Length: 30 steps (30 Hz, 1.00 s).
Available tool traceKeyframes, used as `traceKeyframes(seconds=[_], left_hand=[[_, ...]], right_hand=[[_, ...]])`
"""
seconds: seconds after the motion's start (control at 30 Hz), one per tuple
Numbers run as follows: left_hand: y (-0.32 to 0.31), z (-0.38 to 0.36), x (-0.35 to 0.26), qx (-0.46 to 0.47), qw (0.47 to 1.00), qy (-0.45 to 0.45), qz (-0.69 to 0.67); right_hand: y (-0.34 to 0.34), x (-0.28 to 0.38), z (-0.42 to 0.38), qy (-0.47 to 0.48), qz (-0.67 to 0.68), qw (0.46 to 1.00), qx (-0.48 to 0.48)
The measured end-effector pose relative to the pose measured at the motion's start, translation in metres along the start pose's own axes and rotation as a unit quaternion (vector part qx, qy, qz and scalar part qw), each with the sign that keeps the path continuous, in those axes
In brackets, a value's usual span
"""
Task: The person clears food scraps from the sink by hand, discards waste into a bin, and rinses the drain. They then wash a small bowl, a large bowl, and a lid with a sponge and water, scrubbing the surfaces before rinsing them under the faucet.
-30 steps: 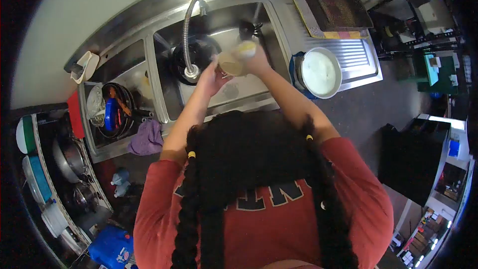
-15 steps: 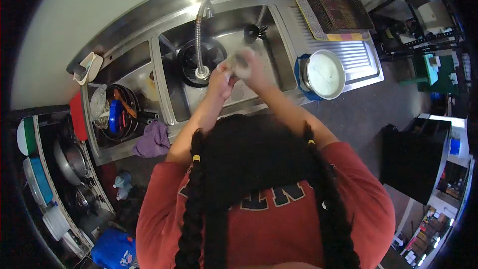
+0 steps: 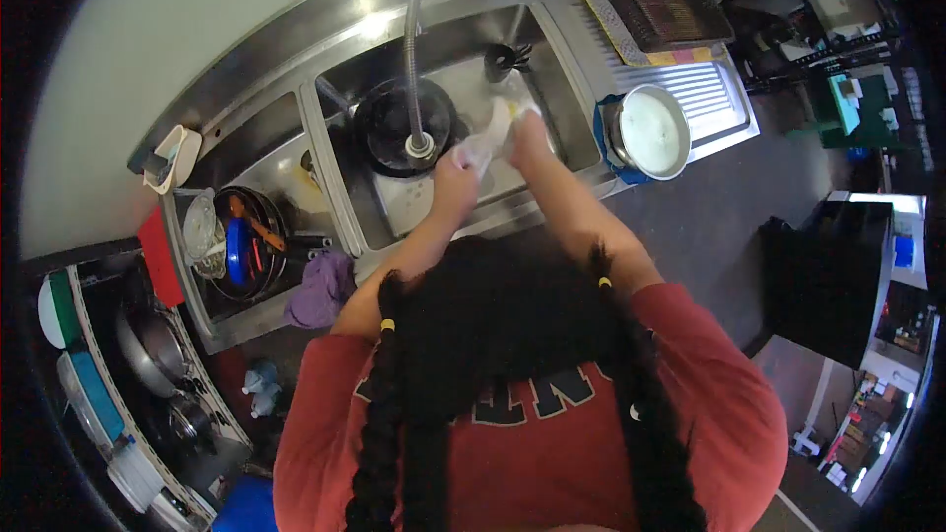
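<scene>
Over the right sink basin [image 3: 581, 128], my left hand [image 3: 456, 182] is closed on the lower end of a whitish, translucent thing [image 3: 485, 146]. At its upper end is my right hand [image 3: 530, 138], fingers curled, with a pale and yellowish patch [image 3: 511, 109] beside them. I cannot tell what this thing is; motion smears it. Left of my hands, a black pan [image 3: 379, 118] lies in the basin beneath the hose faucet [image 3: 414, 79]. A black cup-like item [image 3: 500, 61] with dark utensils stands at the basin's back right.
The left basin holds pans, a blue item [image 3: 237, 251] and a wooden-coloured utensil [image 3: 258, 224]. A purple cloth [image 3: 320, 291] hangs over its front edge. On the right, a pot of whitish liquid [image 3: 652, 133] stands near a dark wire basket [image 3: 665, 5].
My hands have moved slightly apart, and the whitish thing now stretches visibly between them. The view has shifted a little.
</scene>
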<state>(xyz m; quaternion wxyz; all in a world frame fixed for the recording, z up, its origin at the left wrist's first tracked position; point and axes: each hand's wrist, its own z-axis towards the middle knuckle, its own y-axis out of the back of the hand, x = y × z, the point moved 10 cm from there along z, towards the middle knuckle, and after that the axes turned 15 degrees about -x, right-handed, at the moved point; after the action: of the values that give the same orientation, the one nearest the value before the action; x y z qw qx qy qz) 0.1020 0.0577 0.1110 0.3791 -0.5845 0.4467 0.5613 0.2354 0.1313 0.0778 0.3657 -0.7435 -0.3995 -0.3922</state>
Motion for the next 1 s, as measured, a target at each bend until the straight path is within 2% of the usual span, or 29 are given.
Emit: traceKeyframes(seconds=[0.03,0.07,0.13,0.17,0.27,0.3,0.33,0.37,0.4,0.43,0.47,0.5,0.53,0.57,0.6,0.67,0.7,0.73,0.77,0.8,0.83,0.87,0.93,1.0], left_hand=[[0.0,0.001,0.002,0.004,1.0,0.0,-0.002],[-0.001,0.003,-0.006,0.019,0.996,-0.074,0.035],[-0.006,-0.006,-0.015,0.05,0.97,-0.213,0.11],[-0.008,-0.008,-0.031,0.038,0.929,-0.312,0.195],[-0.018,0.008,-0.016,0.1,0.933,-0.303,0.167],[-0.019,0.012,-0.008,0.103,0.933,-0.304,0.164],[-0.027,0.015,0.005,0.124,0.915,-0.311,0.223],[-0.039,0.021,0.019,0.143,0.894,-0.318,0.282],[-0.046,0.027,0.026,0.144,0.893,-0.321,0.28],[-0.059,0.031,0.048,0.178,0.872,-0.291,0.352],[-0.07,0.032,0.072,0.212,0.843,-0.259,0.422],[-0.081,0.031,0.089,0.222,0.831,-0.249,0.446],[-0.094,0.033,0.1,0.227,0.829,-0.252,0.445],[-0.112,0.031,0.12,0.267,0.797,-0.262,0.474],[-0.127,0.028,0.14,0.306,0.763,-0.27,0.501],[-0.153,0.031,0.168,0.333,0.748,-0.252,0.515],[-0.165,0.033,0.187,0.352,0.735,-0.231,0.532],[-0.177,0.035,0.206,0.36,0.733,-0.232,0.528],[-0.183,0.045,0.23,0.333,0.753,-0.199,0.532],[-0.19,0.051,0.231,0.306,0.77,-0.167,0.534],[-0.196,0.045,0.24,0.347,0.706,-0.173,0.593],[-0.201,0.044,0.251,0.352,0.705,-0.174,0.59],[-0.198,0.051,0.254,0.323,0.706,-0.146,0.612],[-0.197,0.059,0.26,0.306,0.707,-0.125,0.626]], right_hand=[[0.0,-0.038,-0.01,-0.159,0.144,0.977,-0.005],[-0.008,-0.064,-0.024,-0.309,0.282,0.908,-0.008],[0.001,-0.081,-0.029,-0.303,0.238,0.923,-0.015],[0.006,-0.087,-0.033,-0.298,0.192,0.935,-0.015],[0.021,-0.091,-0.033,-0.276,0.06,0.959,-0.009],[0.035,-0.1,-0.023,-0.274,0.061,0.96,-0.012],[0.039,-0.083,-0.007,-0.083,-0.129,0.984,0.09],[0.034,-0.066,-0.001,0.115,-0.309,0.926,0.184],[0.043,-0.056,0.008,0.118,-0.309,0.926,0.182],[0.057,-0.051,0.016,0.196,-0.516,0.818,0.163],[0.072,-0.043,0.022,0.26,-0.692,0.66,0.135],[0.083,-0.027,0.026,0.258,-0.691,0.662,0.131],[0.079,0.002,0.018,0.329,-0.599,0.714,0.152],[0.082,0.036,0.006,0.395,-0.497,0.754,0.17],[0.096,0.055,0.005,0.391,-0.498,0.756,0.164],[0.119,0.12,-0.024,0.565,-0.469,0.67,0.106],[0.138,0.133,-0.013,0.485,-0.477,0.726,0.105],[0.149,0.152,-0.016,0.48,-0.481,0.727,0.1],[0.178,0.16,0.002,0.332,-0.454,0.825,0.049],[0.212,0.155,0.018,0.175,-0.411,0.895,-0.004],[0.225,0.159,0.027,0.188,-0.446,0.875,0.001],[0.238,0.159,0.036,0.185,-0.448,0.874,-0.003],[0.244,0.168,0.044,0.281,-0.516,0.809,-0.001],[0.25,0.161,0.055,0.261,-0.506,0.822,0.029]])
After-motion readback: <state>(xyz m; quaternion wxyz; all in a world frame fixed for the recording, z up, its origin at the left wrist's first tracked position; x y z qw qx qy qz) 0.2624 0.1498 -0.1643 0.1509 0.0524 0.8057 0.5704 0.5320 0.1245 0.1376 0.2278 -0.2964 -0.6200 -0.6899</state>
